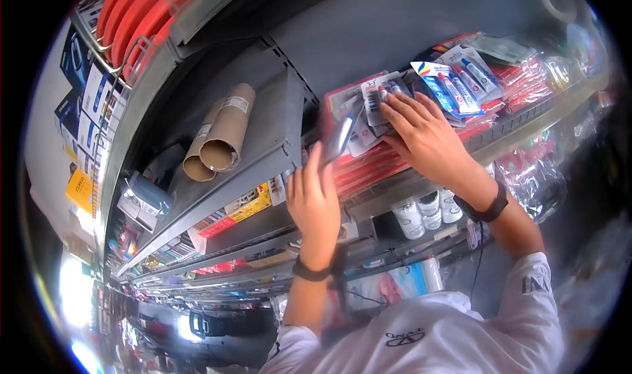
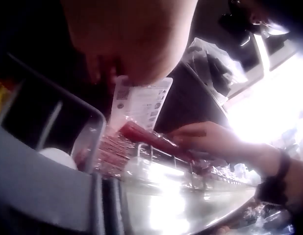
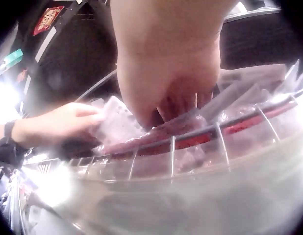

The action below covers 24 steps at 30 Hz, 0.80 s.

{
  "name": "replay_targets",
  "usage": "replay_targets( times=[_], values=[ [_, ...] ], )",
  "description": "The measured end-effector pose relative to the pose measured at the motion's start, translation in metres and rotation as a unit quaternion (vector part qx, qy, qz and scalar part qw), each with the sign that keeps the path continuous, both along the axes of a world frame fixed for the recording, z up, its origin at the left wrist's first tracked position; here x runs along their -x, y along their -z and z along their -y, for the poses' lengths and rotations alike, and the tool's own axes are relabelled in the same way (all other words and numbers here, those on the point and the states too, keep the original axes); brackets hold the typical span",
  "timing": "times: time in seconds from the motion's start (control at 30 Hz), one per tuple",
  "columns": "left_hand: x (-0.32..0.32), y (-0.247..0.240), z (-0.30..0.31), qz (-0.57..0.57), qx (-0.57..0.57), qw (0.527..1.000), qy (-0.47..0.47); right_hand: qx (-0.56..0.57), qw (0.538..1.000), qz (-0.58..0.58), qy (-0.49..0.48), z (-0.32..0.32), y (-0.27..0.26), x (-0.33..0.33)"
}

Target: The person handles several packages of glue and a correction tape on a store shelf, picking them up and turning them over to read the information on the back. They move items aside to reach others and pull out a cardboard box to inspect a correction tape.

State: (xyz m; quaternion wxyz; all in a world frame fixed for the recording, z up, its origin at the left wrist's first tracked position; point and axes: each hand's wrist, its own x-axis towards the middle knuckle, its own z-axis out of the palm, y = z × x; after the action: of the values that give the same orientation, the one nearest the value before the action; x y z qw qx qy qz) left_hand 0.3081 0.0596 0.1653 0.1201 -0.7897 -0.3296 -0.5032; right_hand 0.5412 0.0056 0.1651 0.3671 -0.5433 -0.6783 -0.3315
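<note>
Blister packs (image 1: 432, 83) are down but unevenly overlapped; one is not down, pinched in my left hand's (image 1: 313, 206) grip, my right hand (image 1: 428, 140) open on others.

In the head view both forearms (image 1: 307, 306) reach up from the bottom; the left hand (image 1: 315, 199) is at centre, fingers upward, the right hand (image 1: 424, 133) higher, fingers toward upper left

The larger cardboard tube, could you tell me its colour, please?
The larger tube is brown, clearest in the head view.
</note>
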Motion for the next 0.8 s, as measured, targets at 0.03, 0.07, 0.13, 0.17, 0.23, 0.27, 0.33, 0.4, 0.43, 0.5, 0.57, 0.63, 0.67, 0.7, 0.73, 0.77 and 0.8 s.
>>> replay_targets(
  times=[0.03, 0.07, 0.13, 0.17, 0.23, 0.27, 0.33, 0.4, 0.43, 0.5, 0.57, 0.63, 0.67, 0.7, 0.73, 0.77, 0.8],
  values=[
    [0.009, 0.002, 0.000, 0.003, -0.018, 1.000, 0.002, 0.008, 1.000, -0.001, 0.008, -0.002, 0.002, 0.001],
    [0.016, 0.004, 0.002, 0.002, -0.012, 1.000, -0.005, 0.015, 1.000, -0.001, 0.016, -0.003, 0.003, 0.002],
    [0.032, 0.009, 0.008, 0.000, 0.001, 1.000, -0.018, 0.024, 0.999, -0.001, 0.025, -0.001, -0.001, 0.008],
    [0.042, 0.014, 0.008, -0.008, -0.004, 1.000, 0.007, 0.033, 0.999, 0.001, 0.027, 0.000, -0.002, 0.011],
    [0.054, 0.016, 0.017, -0.040, 0.007, 0.999, 0.005, 0.037, 0.998, 0.029, 0.037, 0.000, 0.001, 0.012],
    [0.059, 0.018, 0.020, -0.056, 0.011, 0.998, 0.002, 0.057, 0.998, 0.015, 0.035, 0.003, -0.001, 0.015],
    [0.071, 0.023, 0.021, -0.067, 0.024, 0.997, 0.000, 0.099, 0.995, -0.011, 0.029, 0.010, -0.007, 0.022],
    [0.078, 0.027, 0.023, -0.061, 0.038, 0.997, 0.004, 0.053, 0.997, -0.009, 0.056, 0.005, -0.007, 0.023],
    [0.081, 0.028, 0.023, -0.049, 0.045, 0.998, 0.010, 0.029, 0.997, -0.009, 0.069, 0.002, -0.007, 0.023],
    [0.086, 0.027, 0.022, -0.032, 0.035, 0.999, 0.021, 0.063, 0.995, 0.012, 0.079, -0.002, -0.005, 0.017],
    [0.095, 0.035, 0.020, 0.011, 0.034, 0.999, 0.032, 0.077, 0.994, 0.032, 0.072, -0.001, -0.010, 0.018],
    [0.103, 0.037, 0.024, 0.069, 0.022, 0.996, 0.052, 0.079, 0.991, 0.082, 0.062, 0.001, -0.010, 0.015],
    [0.111, 0.040, 0.029, 0.095, 0.062, 0.991, 0.071, 0.081, 0.989, 0.106, 0.058, 0.002, -0.010, 0.016],
    [0.118, 0.050, 0.030, 0.152, 0.115, 0.977, 0.097, 0.059, 0.989, 0.127, 0.054, 0.006, -0.012, 0.021],
    [0.126, 0.062, 0.029, 0.208, 0.167, 0.956, 0.124, 0.056, 0.990, 0.124, 0.030, 0.009, -0.015, 0.023],
    [0.133, 0.068, 0.028, 0.240, 0.220, 0.933, 0.152, 0.055, 0.991, 0.121, 0.005, 0.013, -0.017, 0.025],
    [0.134, 0.065, 0.032, 0.291, 0.266, 0.903, 0.173, 0.054, 0.991, 0.118, -0.019, 0.015, -0.017, 0.026]
  ],
)
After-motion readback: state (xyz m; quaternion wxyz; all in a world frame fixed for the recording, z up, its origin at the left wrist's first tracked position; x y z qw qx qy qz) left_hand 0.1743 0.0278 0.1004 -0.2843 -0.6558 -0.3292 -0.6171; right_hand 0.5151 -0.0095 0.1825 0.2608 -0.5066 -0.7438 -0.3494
